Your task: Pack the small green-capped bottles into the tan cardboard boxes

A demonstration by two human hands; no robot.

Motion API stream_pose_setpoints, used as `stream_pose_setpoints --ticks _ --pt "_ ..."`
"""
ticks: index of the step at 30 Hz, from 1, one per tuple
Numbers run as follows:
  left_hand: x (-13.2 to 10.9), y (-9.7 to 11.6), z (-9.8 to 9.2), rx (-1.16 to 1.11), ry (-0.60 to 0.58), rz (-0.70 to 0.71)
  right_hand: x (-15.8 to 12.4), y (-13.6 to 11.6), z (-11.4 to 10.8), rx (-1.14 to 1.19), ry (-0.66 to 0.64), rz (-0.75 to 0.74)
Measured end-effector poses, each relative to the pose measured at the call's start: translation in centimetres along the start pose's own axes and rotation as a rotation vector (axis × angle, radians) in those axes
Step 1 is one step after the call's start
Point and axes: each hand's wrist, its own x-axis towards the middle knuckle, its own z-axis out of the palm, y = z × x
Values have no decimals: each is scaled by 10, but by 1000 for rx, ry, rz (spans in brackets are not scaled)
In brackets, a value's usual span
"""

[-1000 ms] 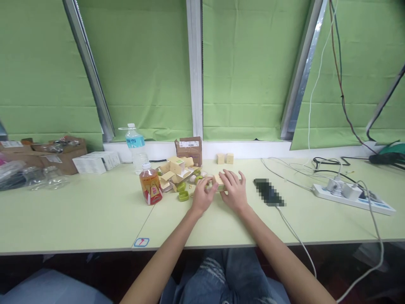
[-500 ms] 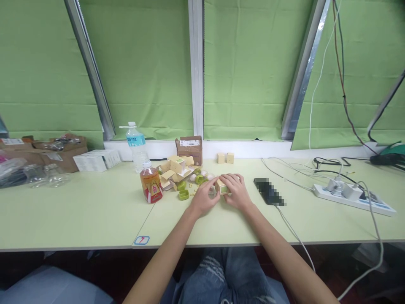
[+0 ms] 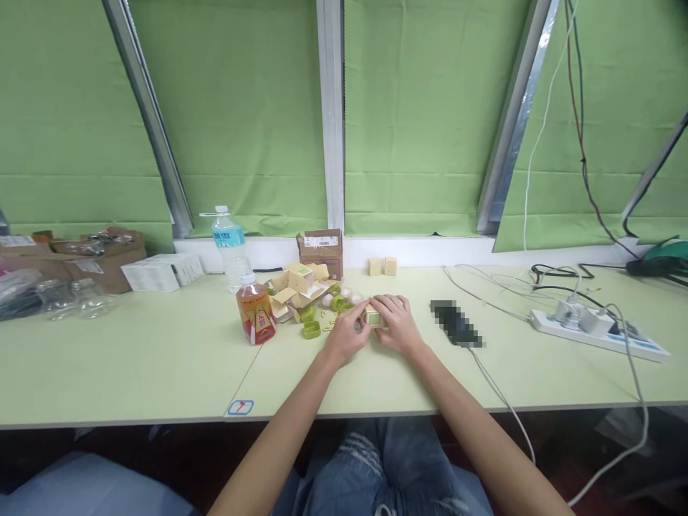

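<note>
Between my two hands, just above the table, is a small cream cardboard box (image 3: pixel 373 317) with a green panel on the side facing me. My left hand (image 3: pixel 347 335) grips its left side with thumb and fingers. Over its top and right side curl the fingers of my right hand (image 3: pixel 398 324). Left of my hands lies a pile of opened cream cartons (image 3: pixel 301 279). Beside them are small green plastic containers (image 3: pixel 312 330) and several round whitish pieces (image 3: pixel 347 294). Two similar cream boxes (image 3: pixel 382 267) stand at the back by the wall.
A red-labelled drink bottle (image 3: pixel 256 312) and a clear water bottle (image 3: pixel 230 247) stand to the left. Behind the pile sits an open brown carton (image 3: pixel 321 252). To the right lie a phone (image 3: pixel 456 324) on a cable and a white power strip (image 3: pixel 599 335).
The small box has turned slightly in my hands, and its green panel now faces me more squarely. My right hand has shifted a little left. The view has moved slightly.
</note>
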Motion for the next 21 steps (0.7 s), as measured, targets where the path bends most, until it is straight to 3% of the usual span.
stream_pose_setpoints --ticks 21 --pt "3 -11 -7 -213 -99 -66 -2 7 -1 179 11 -1"
